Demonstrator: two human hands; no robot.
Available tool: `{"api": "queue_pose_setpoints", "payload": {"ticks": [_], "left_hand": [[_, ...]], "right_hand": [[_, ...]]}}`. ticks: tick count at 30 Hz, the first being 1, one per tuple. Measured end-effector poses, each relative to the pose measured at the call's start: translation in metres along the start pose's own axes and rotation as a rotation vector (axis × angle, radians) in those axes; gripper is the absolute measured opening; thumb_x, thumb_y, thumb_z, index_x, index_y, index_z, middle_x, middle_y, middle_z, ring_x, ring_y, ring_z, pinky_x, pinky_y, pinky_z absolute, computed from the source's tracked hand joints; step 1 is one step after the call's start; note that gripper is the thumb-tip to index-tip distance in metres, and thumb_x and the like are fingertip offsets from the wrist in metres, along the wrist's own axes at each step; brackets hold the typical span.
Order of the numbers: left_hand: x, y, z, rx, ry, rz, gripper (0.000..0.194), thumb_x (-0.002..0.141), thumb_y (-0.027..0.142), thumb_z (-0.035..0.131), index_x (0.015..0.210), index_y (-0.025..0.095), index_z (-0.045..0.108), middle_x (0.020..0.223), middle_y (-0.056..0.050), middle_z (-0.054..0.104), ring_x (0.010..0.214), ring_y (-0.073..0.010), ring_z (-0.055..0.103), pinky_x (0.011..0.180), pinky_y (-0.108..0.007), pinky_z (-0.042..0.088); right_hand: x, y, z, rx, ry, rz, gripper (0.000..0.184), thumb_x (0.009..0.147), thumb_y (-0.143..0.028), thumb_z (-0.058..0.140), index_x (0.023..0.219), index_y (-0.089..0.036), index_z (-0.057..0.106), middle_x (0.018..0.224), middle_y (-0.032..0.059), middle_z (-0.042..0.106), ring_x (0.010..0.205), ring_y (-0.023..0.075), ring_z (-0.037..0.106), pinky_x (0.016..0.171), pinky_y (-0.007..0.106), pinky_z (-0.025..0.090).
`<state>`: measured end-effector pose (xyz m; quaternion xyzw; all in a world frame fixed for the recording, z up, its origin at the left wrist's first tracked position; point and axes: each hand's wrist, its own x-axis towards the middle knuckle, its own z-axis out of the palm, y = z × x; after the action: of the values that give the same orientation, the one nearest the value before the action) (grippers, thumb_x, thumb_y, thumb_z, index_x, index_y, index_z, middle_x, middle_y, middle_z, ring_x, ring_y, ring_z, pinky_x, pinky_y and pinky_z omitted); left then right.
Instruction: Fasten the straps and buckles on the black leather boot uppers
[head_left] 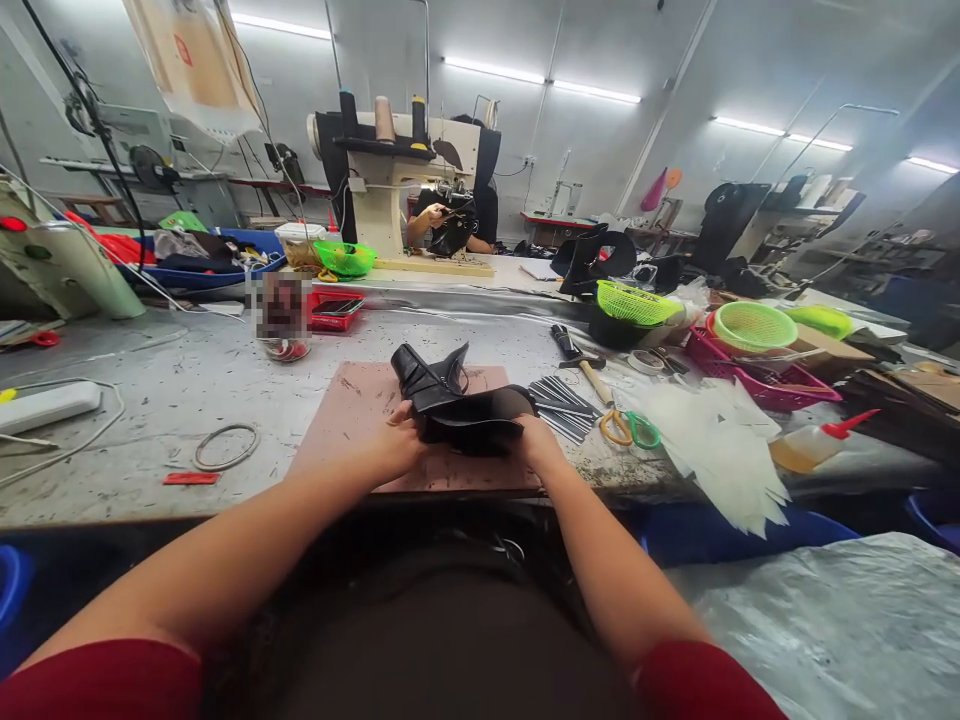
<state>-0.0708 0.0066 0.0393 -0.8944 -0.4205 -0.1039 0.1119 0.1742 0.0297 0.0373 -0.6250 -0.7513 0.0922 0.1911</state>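
A black leather boot upper (472,410) with a strapped part at its left is held over a pinkish-brown mat (337,430) at the front of the bench. My left hand (401,445) grips its lower left side, the fingers curled against the leather. At its right end my right hand (534,442) is closed on the edge, with most fingers hidden behind the material. Just right of that hand lie dark strips with pale edges (562,408). Scissors (628,428) with orange and green handles and a wooden-handled hammer (592,380) lie farther right.
Pale sheets (709,440) overhang the front edge, near a glue bottle (817,440) with a red nozzle. A metal ring (225,447) and a red strip (190,479) lie left. Behind, a co-worker's hand (431,218) is at a sewing machine (375,200). Baskets (754,327) stand right.
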Motion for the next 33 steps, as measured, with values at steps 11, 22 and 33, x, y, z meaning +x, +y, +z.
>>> {"api": "queue_pose_setpoints", "payload": {"ticks": [11, 22, 33], "left_hand": [[0.047, 0.061, 0.023, 0.09, -0.099, -0.04, 0.069, 0.076, 0.052, 0.049, 0.124, 0.002, 0.046, 0.124, -0.023, 0.049, 0.117, -0.0346, 0.039, 0.096, -0.045, 0.026], [0.004, 0.03, 0.018, -0.126, -0.272, 0.014, 0.066, 0.076, 0.062, 0.045, 0.133, 0.032, 0.034, 0.143, -0.011, 0.028, 0.131, -0.0363, 0.02, 0.1, -0.061, 0.01], [-0.01, 0.025, 0.035, -0.149, 0.11, -0.232, 0.053, 0.081, 0.021, 0.046, 0.132, 0.014, 0.032, 0.129, -0.015, 0.047, 0.116, -0.0264, 0.048, 0.095, -0.043, 0.043]], "right_hand": [[0.005, 0.003, 0.011, 0.062, -0.023, 0.012, 0.012, 0.069, -0.03, 0.065, 0.067, -0.018, 0.065, 0.084, 0.0063, 0.06, 0.071, 0.0185, 0.057, 0.059, 0.026, 0.037], [0.0, 0.005, -0.007, 0.315, -0.079, -0.111, 0.017, 0.064, -0.028, 0.064, 0.059, -0.019, 0.051, 0.056, -0.0036, 0.051, 0.057, 0.013, 0.048, 0.053, 0.023, 0.032], [-0.003, -0.034, 0.005, 0.773, -0.147, -0.031, 0.007, 0.069, -0.025, 0.041, 0.068, -0.02, 0.046, 0.067, -0.0025, 0.051, 0.063, 0.0135, 0.048, 0.055, 0.025, 0.039]]}}
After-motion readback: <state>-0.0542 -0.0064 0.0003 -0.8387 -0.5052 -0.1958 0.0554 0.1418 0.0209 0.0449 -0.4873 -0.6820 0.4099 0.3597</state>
